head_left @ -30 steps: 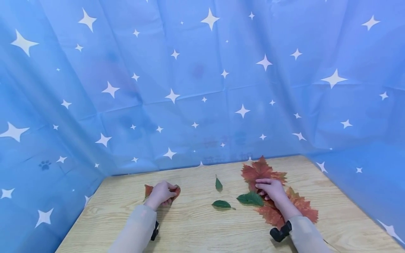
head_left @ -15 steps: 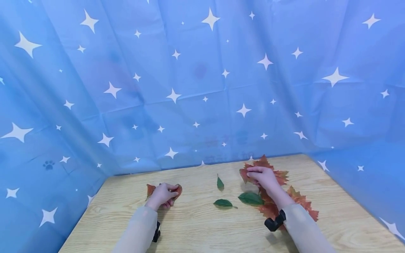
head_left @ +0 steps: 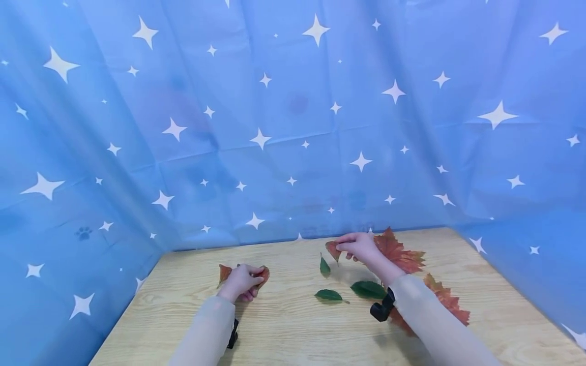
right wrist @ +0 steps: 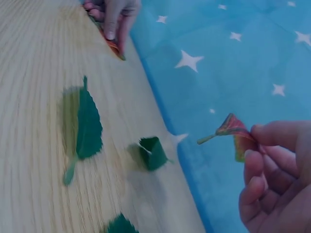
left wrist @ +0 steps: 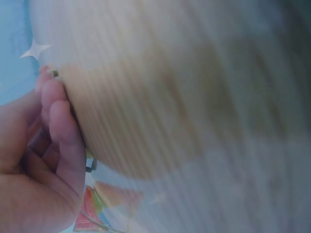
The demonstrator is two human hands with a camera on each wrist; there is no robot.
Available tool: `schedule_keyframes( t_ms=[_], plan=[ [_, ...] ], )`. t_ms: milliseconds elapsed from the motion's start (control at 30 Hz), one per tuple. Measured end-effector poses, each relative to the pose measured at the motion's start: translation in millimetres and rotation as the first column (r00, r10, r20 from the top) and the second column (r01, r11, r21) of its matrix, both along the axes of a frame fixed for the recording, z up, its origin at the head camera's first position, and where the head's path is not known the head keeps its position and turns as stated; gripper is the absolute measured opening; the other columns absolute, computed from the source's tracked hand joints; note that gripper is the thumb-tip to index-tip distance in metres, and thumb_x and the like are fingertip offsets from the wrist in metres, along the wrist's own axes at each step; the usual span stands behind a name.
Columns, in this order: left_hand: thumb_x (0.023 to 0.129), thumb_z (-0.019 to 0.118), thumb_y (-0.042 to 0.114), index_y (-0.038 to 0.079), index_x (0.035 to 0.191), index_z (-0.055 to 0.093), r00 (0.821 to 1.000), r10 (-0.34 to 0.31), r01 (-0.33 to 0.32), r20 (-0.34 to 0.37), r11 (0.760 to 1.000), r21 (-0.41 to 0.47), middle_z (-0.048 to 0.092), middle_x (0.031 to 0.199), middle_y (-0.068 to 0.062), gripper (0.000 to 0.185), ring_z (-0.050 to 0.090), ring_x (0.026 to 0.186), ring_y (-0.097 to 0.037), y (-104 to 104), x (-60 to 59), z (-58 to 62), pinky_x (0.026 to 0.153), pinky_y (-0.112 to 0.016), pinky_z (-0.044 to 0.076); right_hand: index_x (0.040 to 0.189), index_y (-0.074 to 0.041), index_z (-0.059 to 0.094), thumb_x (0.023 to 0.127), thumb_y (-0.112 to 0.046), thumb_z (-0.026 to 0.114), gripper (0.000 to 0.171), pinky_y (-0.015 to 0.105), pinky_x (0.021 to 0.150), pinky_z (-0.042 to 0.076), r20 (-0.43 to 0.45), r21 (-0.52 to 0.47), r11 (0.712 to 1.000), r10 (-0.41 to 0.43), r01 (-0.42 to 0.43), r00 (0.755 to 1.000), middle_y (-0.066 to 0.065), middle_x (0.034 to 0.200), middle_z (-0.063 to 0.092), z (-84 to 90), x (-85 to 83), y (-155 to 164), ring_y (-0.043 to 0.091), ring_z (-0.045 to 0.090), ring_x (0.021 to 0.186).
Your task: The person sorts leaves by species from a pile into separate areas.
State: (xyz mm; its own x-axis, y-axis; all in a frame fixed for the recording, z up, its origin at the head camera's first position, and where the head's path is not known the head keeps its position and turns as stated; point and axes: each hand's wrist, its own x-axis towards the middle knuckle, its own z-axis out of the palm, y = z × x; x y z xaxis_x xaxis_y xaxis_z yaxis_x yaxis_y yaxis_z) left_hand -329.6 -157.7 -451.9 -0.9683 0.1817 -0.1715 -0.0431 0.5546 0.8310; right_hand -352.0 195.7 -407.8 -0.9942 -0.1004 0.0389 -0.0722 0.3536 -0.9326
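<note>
My left hand (head_left: 244,282) pinches a reddish-orange leaf (head_left: 264,276) just above the left part of the table; the right wrist view shows this leaf (right wrist: 114,47) too. Beside that hand's wrist side lies another red leaf (head_left: 224,273), partly covered. Between thumb and fingers, my right hand (head_left: 361,249) holds up a small red leaf (right wrist: 235,128) with a short stem, over the table's far side. Three green leaves lie nearby: a small one (head_left: 325,267), a middle one (head_left: 328,295) and a larger one (head_left: 368,290).
A large red maple leaf (head_left: 397,251) lies at the back right, and another orange-red maple leaf (head_left: 450,300) lies nearer, partly hidden by the right sleeve. The wooden table (head_left: 293,335) ends against a blue starry curtain (head_left: 293,117).
My right hand has lifted the small red leaf from the maple leaves and carried it left, towards the small green leaf. My left hand keeps its grip and has barely moved.
</note>
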Motion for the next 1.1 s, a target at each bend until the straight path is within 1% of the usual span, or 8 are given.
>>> schedule_keyframes(
  t_ms=[100,200,367,500,600,800,967,1100],
  plan=[
    [0.098,0.059,0.013,0.007,0.142,0.051,1.0,0.008,-0.008,-0.002,1.0,-0.011,0.06,0.058,-0.011,0.045,0.048,0.04,-0.012,1,-0.8,-1.3,0.037,-0.025,0.041,0.114,-0.002,0.071,0.091,-0.013,0.068,0.027,0.03,0.05,0.042,0.005,0.022,0.999,0.029,-0.029,1.0,0.005,0.092,0.069,0.8,-2.1,-11,0.027,0.059,0.064],
    [0.098,0.06,0.014,0.008,0.141,0.051,1.0,0.011,-0.011,-0.007,1.0,-0.016,0.06,0.056,-0.009,0.045,0.047,0.039,-0.012,0,-2.2,-1.4,0.036,-0.024,0.041,0.113,-0.003,0.072,0.09,-0.013,0.068,0.025,0.03,0.05,0.042,0.009,0.021,0.999,0.045,-0.046,0.999,0.006,0.091,0.07,0.8,-5.9,-24,0.024,0.059,0.061],
    [0.098,0.06,0.015,0.008,0.141,0.051,1.0,0.005,-0.006,-0.016,1.0,-0.026,0.06,0.056,-0.009,0.045,0.048,0.04,-0.012,-1,-3.4,-2.1,0.037,-0.025,0.041,0.109,-0.006,0.074,0.089,-0.013,0.07,0.021,0.03,0.049,0.041,0.012,0.008,0.999,0.049,-0.049,0.999,0.004,0.092,0.069,-2.3,-12.7,-43,0.029,0.06,0.062],
    [0.098,0.06,0.015,0.007,0.141,0.052,0.999,-0.002,0.0,-0.032,0.999,-0.053,0.061,0.058,-0.011,0.045,0.051,0.041,-0.013,-1,-3.0,-2.6,0.037,-0.025,0.042,0.108,-0.007,0.074,0.089,-0.014,0.07,0.02,0.034,0.049,0.041,0.006,0.022,0.998,0.063,-0.063,0.998,0.004,0.093,0.069,-5.7,-15.9,-56,0.033,0.059,0.063],
    [0.098,0.06,0.014,0.006,0.141,0.052,0.999,-0.009,0.007,-0.039,0.999,-0.054,0.061,0.057,-0.011,0.045,0.051,0.042,-0.013,-1,-2.1,-2.8,0.037,-0.025,0.042,0.105,-0.007,0.074,0.089,-0.013,0.07,0.018,0.036,0.051,0.042,0.005,0.018,0.998,0.063,-0.063,0.998,0.004,0.092,0.069,-7.8,-16.7,-66,0.035,0.059,0.063],
    [0.098,0.06,0.014,0.005,0.14,0.052,0.999,-0.008,0.005,-0.037,0.998,-0.059,0.06,0.056,-0.009,0.044,0.051,0.041,-0.012,-1,-1.1,-3.6,0.037,-0.025,0.042,0.103,-0.006,0.074,0.088,-0.009,0.071,0.016,0.039,0.053,0.047,0.013,-0.001,0.998,0.065,-0.065,0.998,0.006,0.099,0.069,-11.5,-15.1,-84,0.029,0.059,0.06],
    [0.097,0.06,0.014,0.007,0.14,0.052,1.0,0.008,-0.009,-0.028,0.999,-0.044,0.059,0.056,-0.009,0.044,0.05,0.041,-0.013,0,-1.5,-4.1,0.036,-0.025,0.041,0.104,-0.007,0.075,0.087,-0.01,0.072,0.017,0.034,0.051,0.044,0.024,-0.002,0.999,0.048,-0.048,0.999,0.005,0.098,0.07,-14.5,-16.3,-96,0.038,0.062,0.069],
    [0.097,0.06,0.014,0.008,0.14,0.053,1.0,0.013,-0.014,-0.028,0.999,-0.037,0.059,0.055,-0.009,0.044,0.049,0.041,-0.013,0,-2.8,-4.4,0.036,-0.025,0.039,0.105,-0.006,0.074,0.087,-0.011,0.072,0.019,0.04,0.054,0.048,0.013,0.007,0.999,0.045,-0.045,0.999,0.005,0.098,0.069,-18.8,-18.0,-106,0.041,0.063,0.073]
  ],
)
